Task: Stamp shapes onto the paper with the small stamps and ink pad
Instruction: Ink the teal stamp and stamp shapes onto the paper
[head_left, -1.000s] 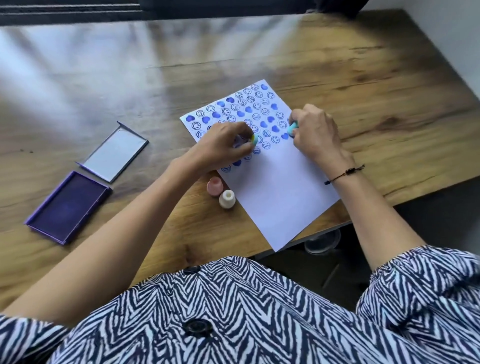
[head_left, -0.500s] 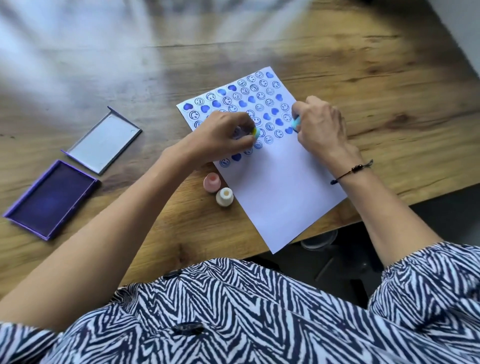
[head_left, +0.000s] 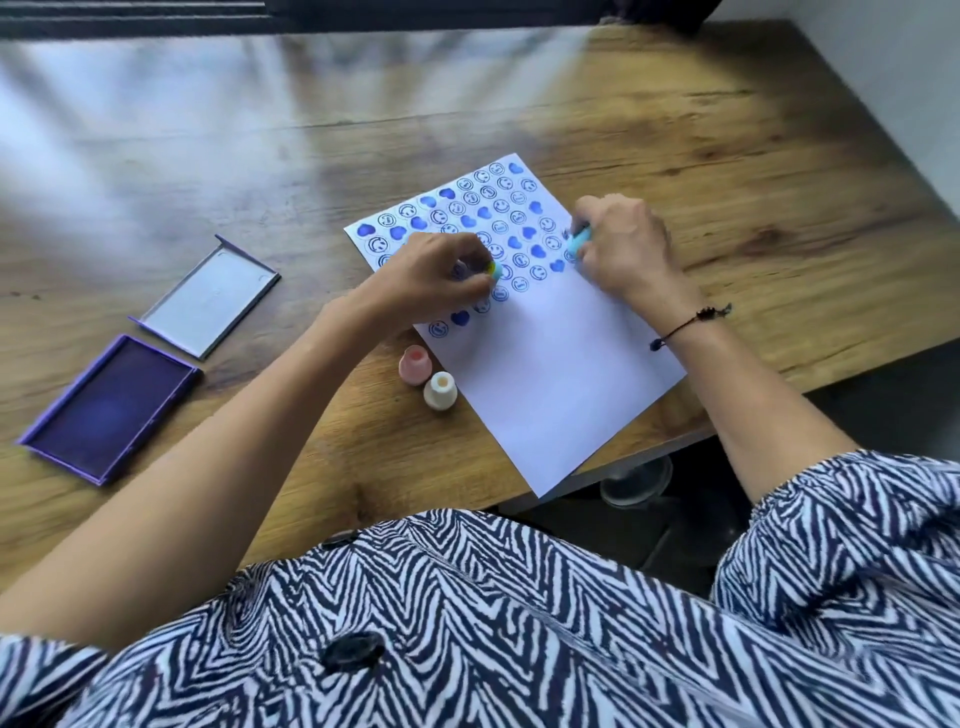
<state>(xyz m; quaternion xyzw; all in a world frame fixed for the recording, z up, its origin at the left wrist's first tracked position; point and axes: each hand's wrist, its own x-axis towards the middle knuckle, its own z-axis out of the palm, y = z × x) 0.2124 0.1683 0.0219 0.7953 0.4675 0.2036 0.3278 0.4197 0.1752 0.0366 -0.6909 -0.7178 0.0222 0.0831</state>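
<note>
A wooden desk (head_left: 675, 130) under window glare carries my whole setup, and the paper (head_left: 561, 395) lies angled at its near edge, its far half filled with blue hearts and smiley rings. My left hand (head_left: 431, 273) is closed around a yellow-green stamp (head_left: 491, 269), my right hand (head_left: 623, 249) around a light blue stamp (head_left: 579, 240), both low on the sheet at the front of the printed rows. I'd press each one straight down, flat, without rocking, then lift cleanly so the ink doesn't smear. The open ink pad (head_left: 111, 405) sits well to my left beside its lid (head_left: 210, 296); a pink stamp (head_left: 415, 365) and white stamp (head_left: 440, 391) stand just beside the paper's left edge.
</note>
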